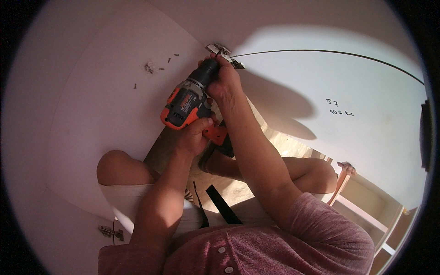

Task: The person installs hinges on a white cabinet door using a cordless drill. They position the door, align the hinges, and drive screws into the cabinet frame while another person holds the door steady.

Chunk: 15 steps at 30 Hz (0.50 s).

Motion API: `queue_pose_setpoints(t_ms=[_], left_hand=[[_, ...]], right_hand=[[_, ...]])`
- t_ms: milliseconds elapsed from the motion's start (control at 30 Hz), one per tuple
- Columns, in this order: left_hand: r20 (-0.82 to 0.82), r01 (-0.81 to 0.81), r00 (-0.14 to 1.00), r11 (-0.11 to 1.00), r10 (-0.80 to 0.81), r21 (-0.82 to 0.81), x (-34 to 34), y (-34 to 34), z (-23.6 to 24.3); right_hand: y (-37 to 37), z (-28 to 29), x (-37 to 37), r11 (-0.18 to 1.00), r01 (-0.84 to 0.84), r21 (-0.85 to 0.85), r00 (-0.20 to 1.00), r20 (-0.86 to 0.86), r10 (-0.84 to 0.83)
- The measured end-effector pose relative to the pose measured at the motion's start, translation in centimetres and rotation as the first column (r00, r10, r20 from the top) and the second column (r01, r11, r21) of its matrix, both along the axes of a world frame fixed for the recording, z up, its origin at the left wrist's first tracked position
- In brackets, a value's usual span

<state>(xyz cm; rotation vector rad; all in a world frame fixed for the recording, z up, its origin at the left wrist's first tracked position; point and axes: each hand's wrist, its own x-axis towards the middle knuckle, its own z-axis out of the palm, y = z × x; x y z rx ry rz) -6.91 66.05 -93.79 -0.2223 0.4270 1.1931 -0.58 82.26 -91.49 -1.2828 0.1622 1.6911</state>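
Observation:
An orange and black cordless drill points up at a metal hinge at the edge of a white panel. My left hand grips the drill's handle. My right hand is closed at the drill's front, beside the chuck, its fingertips by the hinge; exactly what those fingertips touch is partly hidden. Several small screws are scattered on the white board to the left, near a small pile of hardware too small to identify.
Another person's hand holds the right panel's lower edge, above an open wooden carcass with shelves. A second hinge is at lower left. My bent knees frame a light floor.

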Motion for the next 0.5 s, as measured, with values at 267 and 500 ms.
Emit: queue_pose_setpoints(t_ms=[267,500], left_hand=[[-0.003,0.002,1.000,1.000,-0.002,-0.007,0.0,-0.1,-0.2],[-0.033,-0.006,0.999,0.999,0.007,0.032,-0.2,-0.1,-0.4]], right_hand=[[-0.1,-0.9,0.5,0.999,-0.029,0.035,0.999,-0.032,0.030],[-0.2,-1.2,0.6,0.999,0.013,0.033,0.999,-0.052,-0.011]])
